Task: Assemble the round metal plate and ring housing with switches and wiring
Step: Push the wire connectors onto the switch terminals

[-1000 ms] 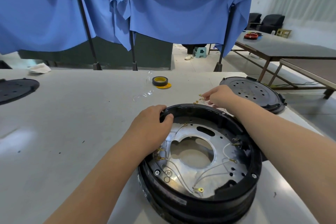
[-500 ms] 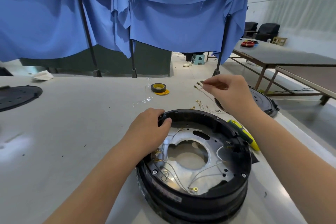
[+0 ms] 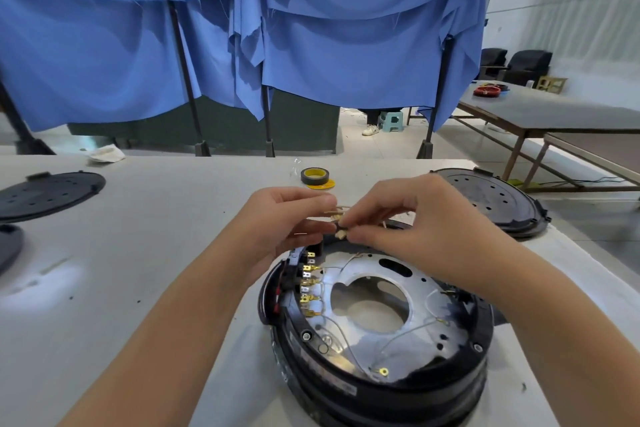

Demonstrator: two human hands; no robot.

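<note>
A black ring housing (image 3: 460, 381) lies on the white table in front of me, with a round silver metal plate (image 3: 408, 326) inside it. Thin white wires with brass terminals cross the plate. A row of switches with brass tabs (image 3: 306, 282) sits along the housing's left inner wall. Above the housing's far rim, my left hand (image 3: 280, 218) and my right hand (image 3: 415, 218) meet. Both pinch a small bundle of wire with brass terminals (image 3: 338, 224) between their fingertips.
A roll of dark tape with a yellow core (image 3: 314, 176) lies on the table behind my hands. A black perforated round cover (image 3: 491, 198) rests at the right, another black cover (image 3: 48, 192) at the far left. Blue cloth hangs behind; other tables stand at the right.
My left hand let go of the housing's rim and rose to meet my right hand. My right hand brought the wire bundle in over the housing. The switch row is now uncovered.
</note>
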